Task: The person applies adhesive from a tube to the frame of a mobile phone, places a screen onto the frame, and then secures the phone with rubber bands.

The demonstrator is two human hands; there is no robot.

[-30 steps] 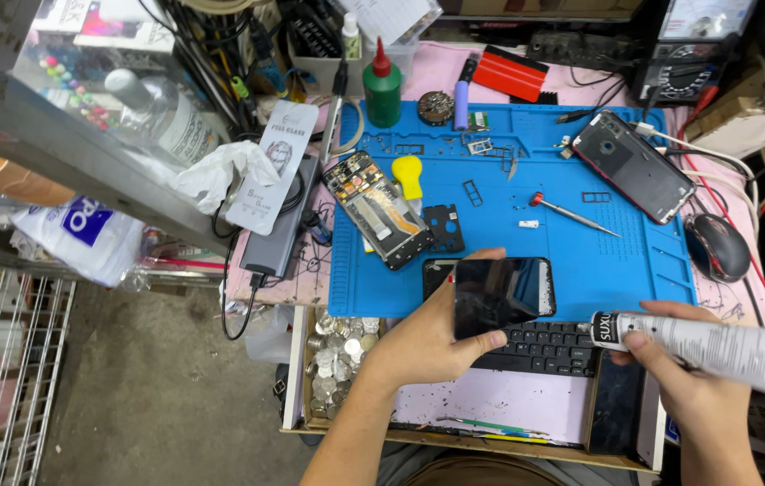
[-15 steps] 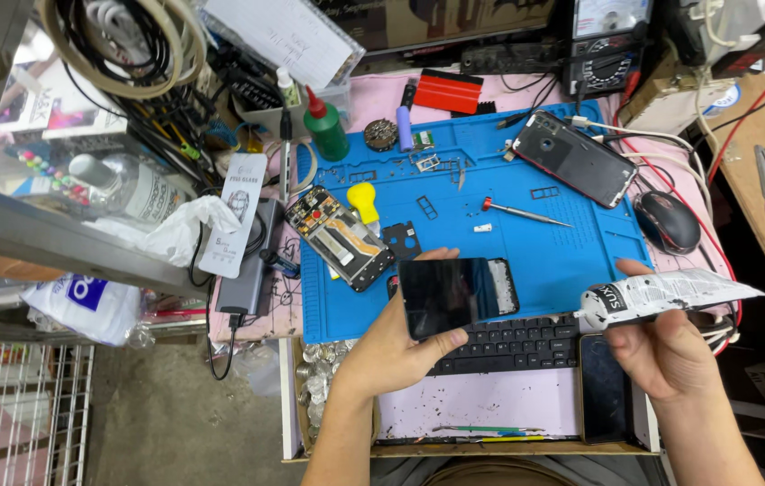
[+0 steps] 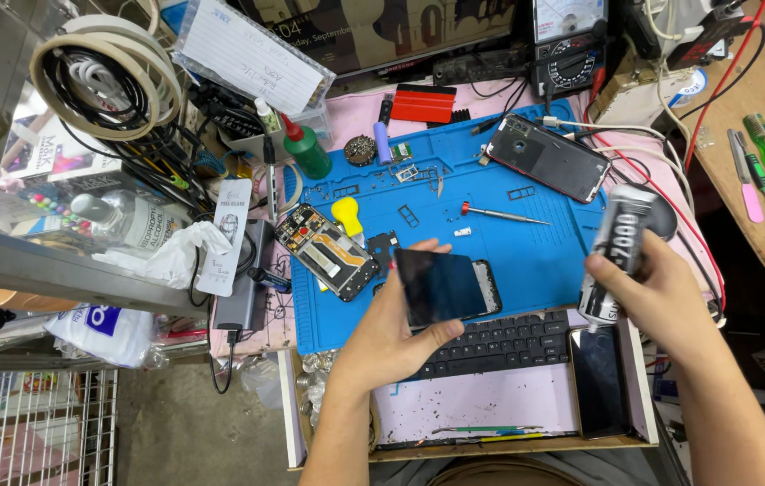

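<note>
A dark screen panel (image 3: pixel 441 286) is gripped by the left hand (image 3: pixel 391 333), thumb along its lower edge and fingers curled over its top left corner. The panel is held face up, slightly tilted, above the front edge of the blue mat (image 3: pixel 526 252) and just over the black keyboard (image 3: pixel 504 344).

A black-and-white glue tube (image 3: pixel 618 247) is clasped in the right hand (image 3: pixel 661 301), with the fingers wrapped round its lower half. The tube is held nearly upright, its nozzle pointing down, above the right end of the mat and well apart from the panel. Just below it, a dark phone (image 3: pixel 600 378) is seen lying face up beside the keyboard.

On the mat, an opened phone body (image 3: pixel 328 250) is laid at the left, touching a yellow pry tool (image 3: pixel 346 216). A thin screwdriver (image 3: pixel 501 213) is set near the middle, and a phone with a red rim (image 3: pixel 549 157) is placed at the far right corner. A green bottle (image 3: pixel 308 148) is stood at the mat's far left corner. The desk (image 3: pixel 760 207) is crowded with cables and tools.
</note>
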